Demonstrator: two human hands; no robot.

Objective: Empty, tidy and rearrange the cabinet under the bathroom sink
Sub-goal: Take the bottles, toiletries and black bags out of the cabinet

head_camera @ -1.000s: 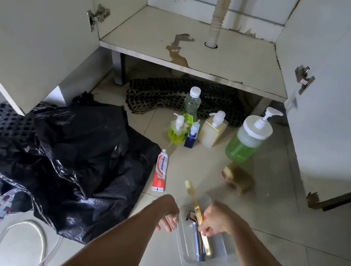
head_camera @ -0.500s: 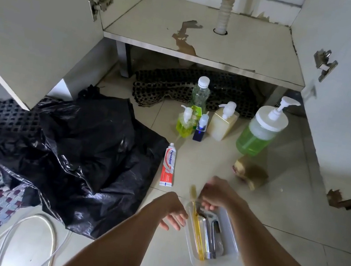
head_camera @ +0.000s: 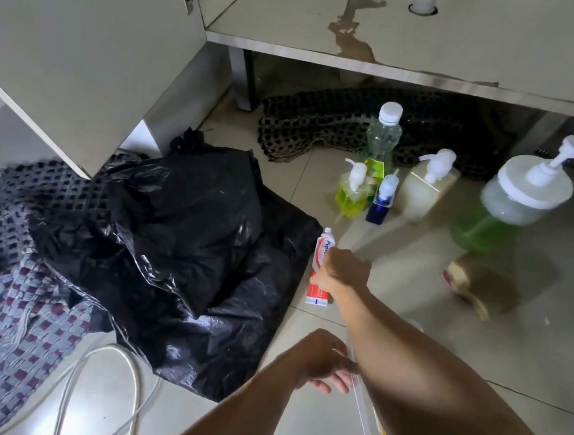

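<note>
Since the picture from 1 second earlier, the right hand (head_camera: 343,270) had left the tray and reached out to the toothpaste (head_camera: 317,290) lying beside the black bag (head_camera: 177,248). It lay on the tube, but I could not tell if its fingers were pinching it. The left hand (head_camera: 324,362) rested at the tray's edge (head_camera: 364,416) with loose fingers. The cabinet shelf (head_camera: 440,41) was bare. Past the tube stood 5 bottles (head_camera: 427,185). A quick lift could knock the small ones over, or the tube could slip.
</note>
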